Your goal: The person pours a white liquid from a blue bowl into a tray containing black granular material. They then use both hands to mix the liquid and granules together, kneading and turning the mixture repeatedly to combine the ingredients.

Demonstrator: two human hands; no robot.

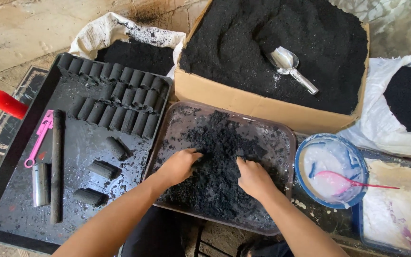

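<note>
My fingers (193,159) curl into the black charcoal mix (215,162) heaped on the brown tray (288,143), left hand (179,166) and right hand (253,178) both half-closed, gripping loose clumps. The cardboard box (243,102) sits behind the tray, pressed briquettes (115,102) left, blue bowl (331,169) right. Rough kneading could push mix over the tray's shallow rim.

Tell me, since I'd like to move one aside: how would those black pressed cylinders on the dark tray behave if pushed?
The black cylinders lie on their sides, so they would probably roll. Crumbs around the loose ones suggest they are crumbly and may break if squeezed.
</note>
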